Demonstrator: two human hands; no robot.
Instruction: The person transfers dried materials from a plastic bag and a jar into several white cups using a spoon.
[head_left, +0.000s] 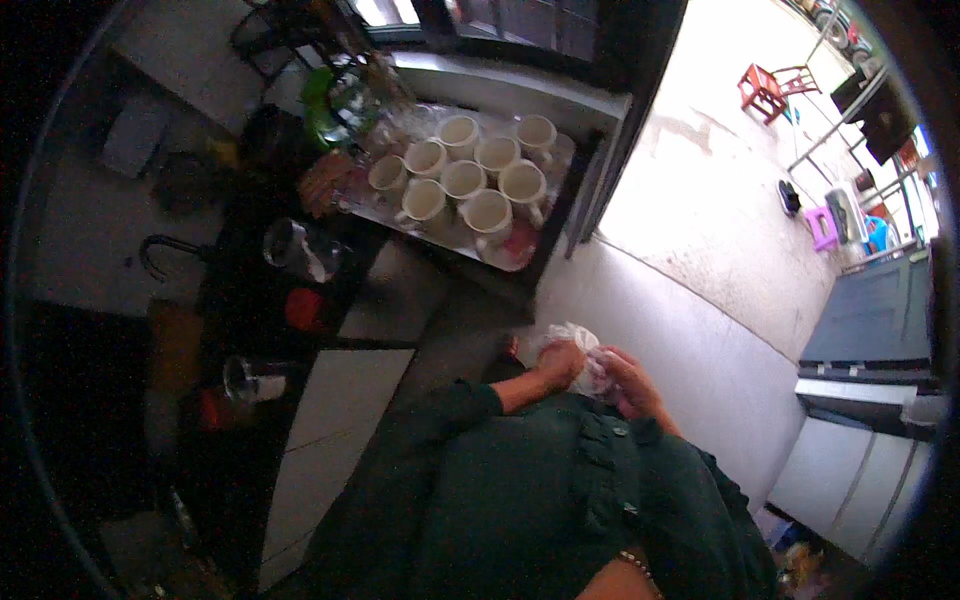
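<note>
Crumpled clear plastic (592, 376), with a whitish rounded thing (583, 339) in or under it, is held in front of my green garment. My left hand (559, 364) is closed around its left side. From the right, my right hand (630, 376) pinches the plastic with bent fingers. Blur hides what exactly the whitish thing is. Beyond my hands, up and to the left, several cream-coloured mugs (487, 212) stand upright, close together, on a tray (390, 219) with clear plastic around them.
A green object (319, 105) is beside the tray. Glass containers (255, 380) lie or stand on the dark surface at left, near a curved black handle (161, 251). A doorway opens at upper right; outside are a red wooden chair (763, 91) and a purple stool (821, 228).
</note>
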